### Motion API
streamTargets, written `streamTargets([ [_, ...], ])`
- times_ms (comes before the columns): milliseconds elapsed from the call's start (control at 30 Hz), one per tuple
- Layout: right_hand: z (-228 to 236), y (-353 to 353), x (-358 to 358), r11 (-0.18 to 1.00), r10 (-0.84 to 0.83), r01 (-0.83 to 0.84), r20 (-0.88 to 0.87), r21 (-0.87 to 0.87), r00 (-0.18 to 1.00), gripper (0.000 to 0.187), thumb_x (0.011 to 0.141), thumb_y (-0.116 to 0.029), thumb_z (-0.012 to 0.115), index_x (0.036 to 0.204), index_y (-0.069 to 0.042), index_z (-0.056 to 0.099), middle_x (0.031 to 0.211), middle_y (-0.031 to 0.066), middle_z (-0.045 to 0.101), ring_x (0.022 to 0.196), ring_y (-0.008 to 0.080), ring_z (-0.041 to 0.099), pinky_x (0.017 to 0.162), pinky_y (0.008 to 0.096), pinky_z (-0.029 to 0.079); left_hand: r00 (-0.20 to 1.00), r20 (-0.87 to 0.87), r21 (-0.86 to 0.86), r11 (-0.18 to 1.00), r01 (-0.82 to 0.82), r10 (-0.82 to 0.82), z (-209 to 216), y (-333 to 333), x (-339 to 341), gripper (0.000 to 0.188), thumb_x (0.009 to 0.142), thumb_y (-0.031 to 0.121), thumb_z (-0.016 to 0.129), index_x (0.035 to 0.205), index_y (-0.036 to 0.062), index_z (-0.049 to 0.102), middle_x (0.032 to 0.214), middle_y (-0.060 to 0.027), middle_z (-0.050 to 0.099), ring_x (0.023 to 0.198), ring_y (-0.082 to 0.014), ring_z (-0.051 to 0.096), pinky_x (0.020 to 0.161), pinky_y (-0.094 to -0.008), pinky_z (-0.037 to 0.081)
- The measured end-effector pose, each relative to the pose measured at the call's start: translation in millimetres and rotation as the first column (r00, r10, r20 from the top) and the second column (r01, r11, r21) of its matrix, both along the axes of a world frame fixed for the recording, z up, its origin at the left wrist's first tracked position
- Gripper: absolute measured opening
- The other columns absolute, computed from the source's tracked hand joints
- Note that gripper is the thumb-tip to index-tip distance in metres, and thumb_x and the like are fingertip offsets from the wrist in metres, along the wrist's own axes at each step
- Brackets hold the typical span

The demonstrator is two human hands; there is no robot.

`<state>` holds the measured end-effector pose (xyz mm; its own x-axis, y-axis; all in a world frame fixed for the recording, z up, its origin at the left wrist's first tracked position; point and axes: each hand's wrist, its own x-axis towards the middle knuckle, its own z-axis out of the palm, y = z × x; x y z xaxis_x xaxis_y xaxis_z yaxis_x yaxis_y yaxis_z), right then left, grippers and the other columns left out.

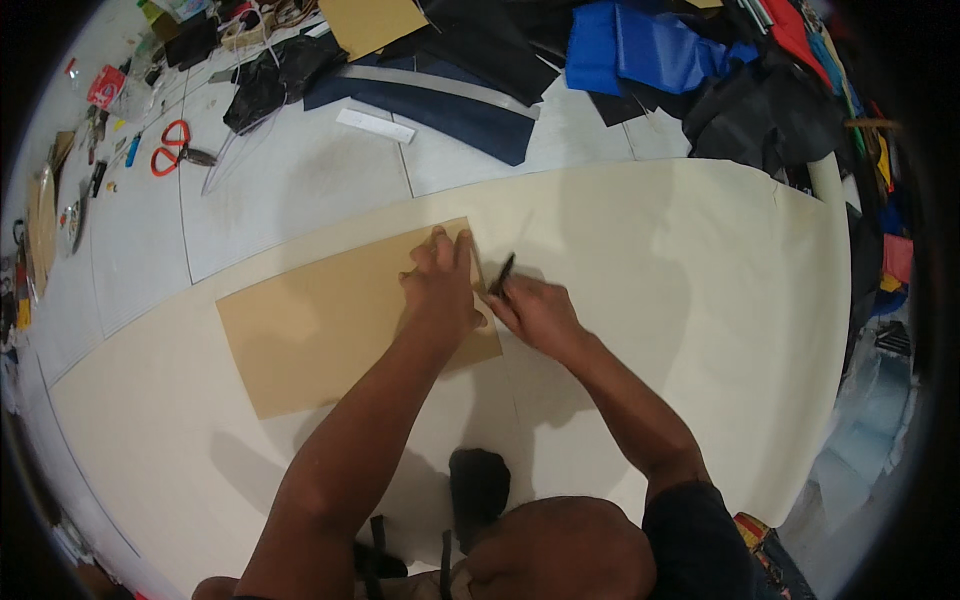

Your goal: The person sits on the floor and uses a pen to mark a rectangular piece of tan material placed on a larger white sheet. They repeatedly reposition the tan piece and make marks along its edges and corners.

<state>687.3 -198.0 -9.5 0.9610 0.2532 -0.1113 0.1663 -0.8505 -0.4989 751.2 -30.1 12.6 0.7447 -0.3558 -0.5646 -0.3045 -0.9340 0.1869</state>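
Observation:
A tan rectangle of cardboard (320, 330) lies flat, slightly turned, on a large cream sheet (640, 400). My left hand (440, 280) presses on the cardboard near its right end, fingers spread toward the far corner and thumb by the right edge. Just beyond that edge, my right hand (540, 312) is closed around a slim black pen (507, 268). The pen leans, its upper end rising above my fist. Its lower end is down beside the cardboard's right edge, partly hidden by my fingers.
Red-handled scissors (171, 150) and a white bar (375, 125) lie on the tiled floor (300, 170) beyond the sheet. Navy material (430, 115), folded blue material (650, 50) and black material (750, 115) are heaped at the back. The sheet curls up along its right side. My dark-covered foot (480, 490) rests nearby.

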Motion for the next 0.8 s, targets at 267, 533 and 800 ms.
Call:
streamTargets([
  [267, -17.0, 9.9, 84.5, 0.991, -0.13, 0.123, 0.176, 0.05, 0.976, 0.031, 0.099, -0.034, 0.063, 0.093, -0.004, 0.064, 0.088, 0.0129, 0.07, 0.081, 0.0331, 0.069, 0.07, 0.0456, 0.055, 1.0, 0.015, 0.019, 1.0, 0.017, -0.017, -2.2, -3.0, -0.8, 0.127, 0.063, 0.051, 0.092, 0.163, 0.0164, 0.021, 0.165, -0.017, 0.024, 0.142, -0.0427, 0.038, 0.104, -0.0519, 0.051],
  [533, -20.5, 6.2, 49.4, 0.641, -0.58, 0.454, 0.005, 0.619, 0.814, 0.022, 0.099, -0.014, 0.063, 0.116, -0.002, 0.067, 0.107, 0.0187, 0.069, 0.09, 0.0333, 0.068, 0.085, 0.0366, 0.055, 0.981, 0.195, -0.095, 0.995, 0.036, -0.017, -18.4, 22.5, -20.0, 0.116, 0.065, 0.055, 0.089, 0.159, 0.02, 0.031, 0.164, -0.0182, 0.027, 0.142, -0.0419, 0.038, 0.11, -0.055, 0.044],
  [800, -17.1, 52.6, 5.3, 0.937, -0.166, 0.03, 0.368, 0.349, 0.915, 0.02, 0.092, -0.006, 0.067, 0.111, -0.005, 0.066, 0.109, 0.0168, 0.069, 0.1, 0.0372, 0.064, 0.097, 0.0512, 0.047, 0.966, 0.203, 0.021, 0.986, -0.165, 0.157, 9.0, 201.7, -46.5, 0.11, 0.066, 0.053, 0.089, 0.157, 0.0209, 0.036, 0.161, -0.0249, 0.03, 0.146, -0.0438, 0.033, 0.118, -0.0614, 0.028],
])
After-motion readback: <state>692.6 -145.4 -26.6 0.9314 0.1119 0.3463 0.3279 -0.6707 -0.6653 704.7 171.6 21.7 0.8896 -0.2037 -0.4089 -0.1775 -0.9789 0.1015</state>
